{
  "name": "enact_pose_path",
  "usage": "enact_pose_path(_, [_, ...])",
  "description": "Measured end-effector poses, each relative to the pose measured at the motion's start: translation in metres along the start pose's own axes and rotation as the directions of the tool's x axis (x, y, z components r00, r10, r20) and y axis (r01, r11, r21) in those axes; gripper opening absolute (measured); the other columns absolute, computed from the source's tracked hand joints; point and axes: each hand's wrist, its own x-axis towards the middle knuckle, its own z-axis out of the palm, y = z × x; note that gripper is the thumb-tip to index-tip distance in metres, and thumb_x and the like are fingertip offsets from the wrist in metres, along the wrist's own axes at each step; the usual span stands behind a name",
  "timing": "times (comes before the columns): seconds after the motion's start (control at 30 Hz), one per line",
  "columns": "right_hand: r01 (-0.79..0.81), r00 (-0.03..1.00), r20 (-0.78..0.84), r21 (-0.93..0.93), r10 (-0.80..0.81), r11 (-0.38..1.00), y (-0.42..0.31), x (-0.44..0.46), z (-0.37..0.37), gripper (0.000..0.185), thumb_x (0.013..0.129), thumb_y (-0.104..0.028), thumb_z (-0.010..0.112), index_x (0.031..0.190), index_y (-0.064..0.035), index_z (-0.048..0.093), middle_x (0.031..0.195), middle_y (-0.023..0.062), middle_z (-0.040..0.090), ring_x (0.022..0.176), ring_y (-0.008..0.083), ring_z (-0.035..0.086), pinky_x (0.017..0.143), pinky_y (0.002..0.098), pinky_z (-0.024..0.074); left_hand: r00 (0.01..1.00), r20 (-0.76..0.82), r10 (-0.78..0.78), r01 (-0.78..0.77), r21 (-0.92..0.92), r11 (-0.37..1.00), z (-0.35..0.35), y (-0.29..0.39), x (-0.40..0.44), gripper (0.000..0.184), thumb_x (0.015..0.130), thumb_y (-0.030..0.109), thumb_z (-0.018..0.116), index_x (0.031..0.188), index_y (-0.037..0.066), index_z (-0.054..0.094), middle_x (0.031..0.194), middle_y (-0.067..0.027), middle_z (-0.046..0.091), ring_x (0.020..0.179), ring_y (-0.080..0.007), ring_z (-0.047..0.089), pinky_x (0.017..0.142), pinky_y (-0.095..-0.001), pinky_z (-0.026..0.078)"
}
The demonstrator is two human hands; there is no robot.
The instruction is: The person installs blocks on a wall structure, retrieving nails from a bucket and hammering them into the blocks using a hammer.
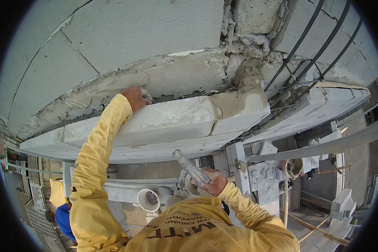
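Observation:
My left hand [135,98] is at the back edge of a pale concrete block [155,121], by the narrow gap behind it. Its fingers are curled, and I cannot make out what is in them. Low in front of my chest, my right hand [214,183] is closed round a mortar-crusted tool [190,167], whose rounded, handle-like end points up and left; the rest is hidden. Wet grey mortar [235,102] covers the right end of the block course. Behind the gap, rough mortar [176,74] coats the base of the block wall [147,33].
Steel rebars [313,46] rise at the upper right. Below stand a white bucket [148,200], another bucket [294,168] and stacked blocks [342,203]. A metal rail [319,148] crosses the right side. A person in a blue sleeve [64,220] is at lower left.

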Motion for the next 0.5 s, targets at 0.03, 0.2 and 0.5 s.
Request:
enact_pose_path(0.03, [-0.035,0.999,-0.009,0.112,0.036,0.993,-0.007,0.002,0.004,0.028,0.087,-0.018,0.068,0.107,0.0003,0.063,0.103,0.0109,0.069,0.086,0.0174,0.063,0.079,0.0290,0.0517,0.999,0.000,-0.038,0.038,0.026,0.999,-0.001,-0.003,0.003,0.063,0.079,0.041,0.069,0.132,0.011,0.054,0.127,-0.0230,0.057,0.117,-0.0351,0.055,0.102,-0.0362,0.041])
enact_pose_path(0.2, [-0.121,0.991,-0.014,0.361,0.135,0.925,0.001,-0.007,0.002,0.031,0.086,-0.016,0.071,0.104,0.0066,0.062,0.102,0.0124,0.069,0.087,0.0132,0.062,0.079,0.0277,0.0516,0.996,-0.045,-0.077,0.084,0.197,0.977,-0.007,0.022,-0.008,0.073,0.081,0.046,0.065,0.127,-0.007,0.049,0.126,-0.0281,0.055,0.119,-0.0394,0.053,0.103,-0.0395,0.040])
enact_pose_path(0.5, [0.073,0.992,-0.104,-0.011,-0.074,0.997,0.032,-0.015,-0.006,0.032,0.083,-0.014,0.069,0.110,0.0013,0.061,0.105,0.0132,0.064,0.091,0.0205,0.062,0.085,0.0309,0.0492,0.995,0.025,-0.096,0.094,0.073,0.993,-0.020,0.028,-0.018,0.060,0.081,0.044,0.066,0.118,-0.003,0.059,0.121,-0.0238,0.060,0.114,-0.0349,0.056,0.098,-0.0379,0.043])
